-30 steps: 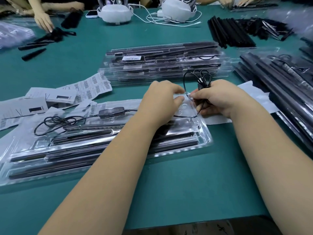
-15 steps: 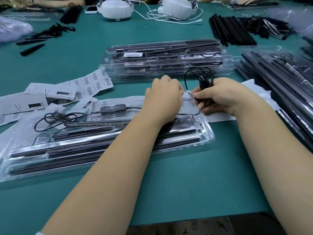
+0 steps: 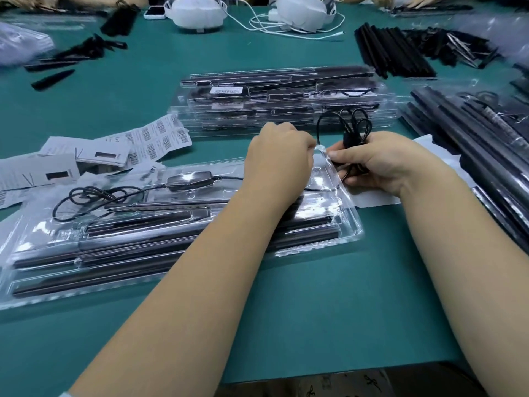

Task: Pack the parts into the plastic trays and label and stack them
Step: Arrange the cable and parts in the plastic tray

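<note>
A clear plastic tray [image 3: 350, 224] lies in front of me, holding long black bars, a black inline controller [image 3: 190, 179] and a coiled cable [image 3: 86, 196]. My left hand [image 3: 282, 164] is curled over the tray's far right corner, fingers gripping the tray's edge. My right hand [image 3: 383, 164] grips a bundled black cable [image 3: 355, 126] just beyond that corner; its loops stick up above the fingers. A stack of packed, labelled trays [image 3: 286, 101] sits behind the hands.
Barcode label sheets [image 3: 160, 138] and leaflets lie at the left. Black rods and bars [image 3: 472, 144] are piled at the right and far right [image 3: 392, 50]. White headsets with cords [image 3: 197, 11] stand at the far edge. A white paper [image 3: 378, 199] lies under my right hand.
My left hand has curled tighter over the tray corner and shifted slightly away from me. My right hand keeps the cable bundle at the same corner. The other person's hand at far left is gone from view.
</note>
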### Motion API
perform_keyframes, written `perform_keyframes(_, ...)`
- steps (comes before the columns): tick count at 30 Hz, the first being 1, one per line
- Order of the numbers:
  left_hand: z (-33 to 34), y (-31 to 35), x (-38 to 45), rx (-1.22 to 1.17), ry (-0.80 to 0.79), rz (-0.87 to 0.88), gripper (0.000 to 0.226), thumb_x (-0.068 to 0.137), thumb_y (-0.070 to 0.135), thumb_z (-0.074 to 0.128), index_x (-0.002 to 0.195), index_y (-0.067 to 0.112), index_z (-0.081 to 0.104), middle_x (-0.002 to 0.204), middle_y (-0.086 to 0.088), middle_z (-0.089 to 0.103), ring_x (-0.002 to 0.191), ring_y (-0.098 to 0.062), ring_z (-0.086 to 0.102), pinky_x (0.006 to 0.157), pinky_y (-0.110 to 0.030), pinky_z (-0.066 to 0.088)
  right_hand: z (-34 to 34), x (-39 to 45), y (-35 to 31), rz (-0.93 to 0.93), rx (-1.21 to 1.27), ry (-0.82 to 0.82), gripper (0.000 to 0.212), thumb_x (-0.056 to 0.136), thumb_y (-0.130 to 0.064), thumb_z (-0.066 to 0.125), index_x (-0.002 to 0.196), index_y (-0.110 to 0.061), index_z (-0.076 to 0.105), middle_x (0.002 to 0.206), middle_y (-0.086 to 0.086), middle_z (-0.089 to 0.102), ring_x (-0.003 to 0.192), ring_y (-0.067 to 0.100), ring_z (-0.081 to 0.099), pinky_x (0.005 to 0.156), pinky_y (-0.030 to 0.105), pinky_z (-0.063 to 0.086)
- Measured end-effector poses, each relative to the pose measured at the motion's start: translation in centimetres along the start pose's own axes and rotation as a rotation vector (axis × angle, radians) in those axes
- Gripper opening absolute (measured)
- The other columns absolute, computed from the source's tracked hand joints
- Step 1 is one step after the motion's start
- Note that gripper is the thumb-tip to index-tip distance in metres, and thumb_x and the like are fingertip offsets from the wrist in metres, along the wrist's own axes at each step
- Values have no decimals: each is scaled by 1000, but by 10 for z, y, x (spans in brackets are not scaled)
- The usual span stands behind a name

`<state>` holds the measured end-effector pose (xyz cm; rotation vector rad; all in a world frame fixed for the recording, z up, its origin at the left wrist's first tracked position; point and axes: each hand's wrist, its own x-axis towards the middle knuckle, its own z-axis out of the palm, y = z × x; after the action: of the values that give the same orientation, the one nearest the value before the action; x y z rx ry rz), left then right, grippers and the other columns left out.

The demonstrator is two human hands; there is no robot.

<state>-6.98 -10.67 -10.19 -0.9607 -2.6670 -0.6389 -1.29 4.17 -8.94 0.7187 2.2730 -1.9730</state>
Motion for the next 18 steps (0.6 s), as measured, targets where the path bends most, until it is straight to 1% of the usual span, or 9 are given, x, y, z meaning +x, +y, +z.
perform_keyframes(5,0,1,0,-16,-15,1,32,97,21,45,123,29,63,116,-3,58,107,-28,44,92,-37,38,-1,3,1,-12,-6,-7,6,79,-13,71,78,-14,66,52,-4,62,44,7,58,39,16,46)
perform_keyframes(6,0,1,0,-11,-16,3,32,97,21,45,123,29,63,117,-2,58,107,-28,44,92,-37,38,0,3,1,-12,-6,-12,9,74,-16,74,77,-15,66,53,-3,62,44,8,58,40,17,47)
perform_keyframes(8,1,0,0,8,1,6,31,97,20,46,120,26,65,116,-2,59,106,-28,45,91,-37,38,0,2,0,-11,-11,-23,23,57,-29,81,73,-18,67,56,-2,64,45,10,59,41,19,48)
perform_keyframes(9,1,0,0,17,16,9,31,97,19,46,119,24,67,114,-3,59,104,-29,45,89,-36,38,0,2,-1,-11,-20,-24,32,49,-35,82,71,-18,67,57,-2,65,46,11,59,42,20,48)
perform_keyframes(10,0,0,-1,19,32,13,30,96,18,47,117,23,67,113,-4,60,103,-29,46,88,-35,38,0,2,-1,-12,-26,-23,37,45,-39,81,72,-18,67,59,-2,66,47,11,59,43,20,48)
perform_keyframes(11,0,0,-1,20,46,18,30,96,19,47,117,22,68,112,-4,60,102,-30,46,88,-35,38,0,3,0,-14,-25,-21,37,47,-40,81,73,-17,68,60,-2,66,46,10,58,42,19,47)
perform_keyframes(14,2,0,0,54,36,37,30,98,22,45,119,23,67,115,-3,60,101,-30,48,88,-33,37,1,6,0,3,1,19,22,74,-34,75,76,-13,68,59,-3,65,44,10,57,40,18,46)
perform_keyframes(15,2,-1,1,64,21,37,31,98,21,45,120,24,66,115,-4,59,102,-29,47,88,-33,37,0,6,0,12,-3,27,19,80,-29,72,76,-11,68,58,-2,65,43,11,57,39,18,46)
perform_keyframes(18,4,-2,3,67,-14,38,33,97,18,44,123,25,64,115,-4,56,102,-29,45,91,-34,36,-1,6,0,23,-14,38,14,83,-18,67,72,-9,65,53,0,63,42,13,57,39,18,46)
